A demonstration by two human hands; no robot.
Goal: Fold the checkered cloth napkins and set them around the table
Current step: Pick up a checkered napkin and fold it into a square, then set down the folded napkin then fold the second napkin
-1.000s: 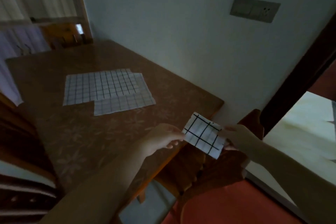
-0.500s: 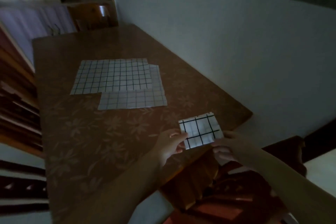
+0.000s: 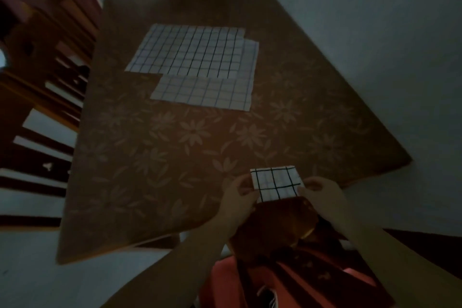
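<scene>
A small folded white napkin with black checks hangs over the near edge of the brown flowered table. My left hand pinches its left side and my right hand pinches its right side. Two unfolded checkered napkins lie flat further back on the table: the upper one overlaps the lower one.
A wall runs along the table's right side. Dark wooden chairs stand at the left. A wooden chair back sits under my hands at the table's near edge, with red floor below.
Both hands carried the folded napkin from beside the table's corner to over its near edge. The view swung left and down onto the table.
</scene>
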